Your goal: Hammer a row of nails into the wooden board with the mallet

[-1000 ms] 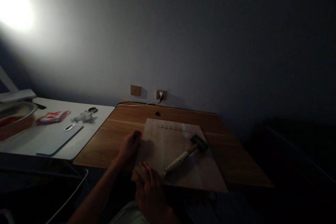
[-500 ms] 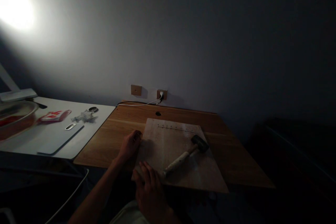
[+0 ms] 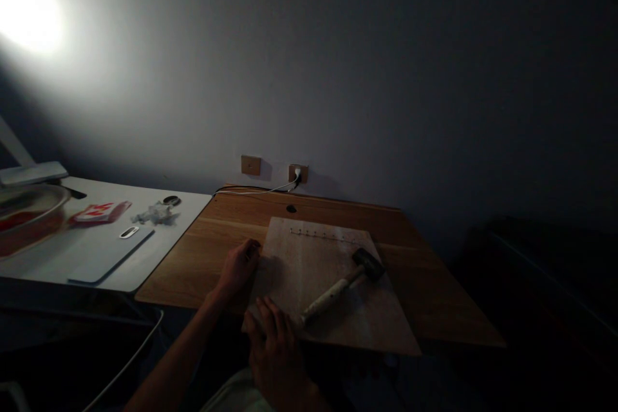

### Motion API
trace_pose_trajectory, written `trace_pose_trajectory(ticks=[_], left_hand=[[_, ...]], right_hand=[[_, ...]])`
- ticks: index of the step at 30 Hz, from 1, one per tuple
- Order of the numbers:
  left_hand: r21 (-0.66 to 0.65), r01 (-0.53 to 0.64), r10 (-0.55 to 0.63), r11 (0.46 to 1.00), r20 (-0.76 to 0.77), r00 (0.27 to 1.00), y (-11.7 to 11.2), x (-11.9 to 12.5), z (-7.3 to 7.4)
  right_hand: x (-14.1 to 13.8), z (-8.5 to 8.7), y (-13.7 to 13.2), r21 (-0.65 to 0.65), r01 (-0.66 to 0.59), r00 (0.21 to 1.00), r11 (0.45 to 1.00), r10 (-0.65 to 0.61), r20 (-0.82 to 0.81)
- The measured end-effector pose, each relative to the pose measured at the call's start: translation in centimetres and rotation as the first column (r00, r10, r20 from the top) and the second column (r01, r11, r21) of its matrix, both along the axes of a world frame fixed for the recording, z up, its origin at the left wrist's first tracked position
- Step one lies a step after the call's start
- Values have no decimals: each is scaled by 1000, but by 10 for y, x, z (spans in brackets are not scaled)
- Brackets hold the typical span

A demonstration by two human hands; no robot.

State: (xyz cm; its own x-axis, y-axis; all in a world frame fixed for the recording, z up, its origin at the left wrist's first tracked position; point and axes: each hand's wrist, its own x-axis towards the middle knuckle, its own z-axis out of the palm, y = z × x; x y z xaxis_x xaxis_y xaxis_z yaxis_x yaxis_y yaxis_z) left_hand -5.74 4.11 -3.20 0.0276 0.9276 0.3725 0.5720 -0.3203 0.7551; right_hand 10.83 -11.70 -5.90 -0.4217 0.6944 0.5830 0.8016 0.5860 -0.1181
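My right hand (image 3: 276, 342) lay open on the board (image 3: 309, 267), near the hammer (image 3: 329, 299); my left hand (image 3: 239, 266) curled, its grip unclear.

A board (image 3: 309, 270) lies on the desk (image 3: 434, 302), bearing a row of nails (image 3: 315, 234) near its far edge and a slanting hammer (image 3: 329, 299). The left hand (image 3: 239, 265), fingers curled, is at its left edge; the right hand (image 3: 276, 344) rests on its near left corner.
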Motion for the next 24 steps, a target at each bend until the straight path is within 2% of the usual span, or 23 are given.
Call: trace_pose_trajectory(ticks=[5,10,16,24], left_hand=[[17,-6,6,1000,12,1000,0,0,-3],[41,16,-16,999,2,1000,-1,0,0],[4,7,-7,1000,-8,1000,-3,1,6],[-3,-6,6,1000,-17,1000,-2,0,2]], right_hand=[[0,0,0,-17,-18,1000,1000,18,3],[0,2,-1,-33,-13,1000,999,13,10],[1,2,0,-5,-8,1000,1000,8,11],[1,6,0,-15,-25,1000,1000,25,4]])
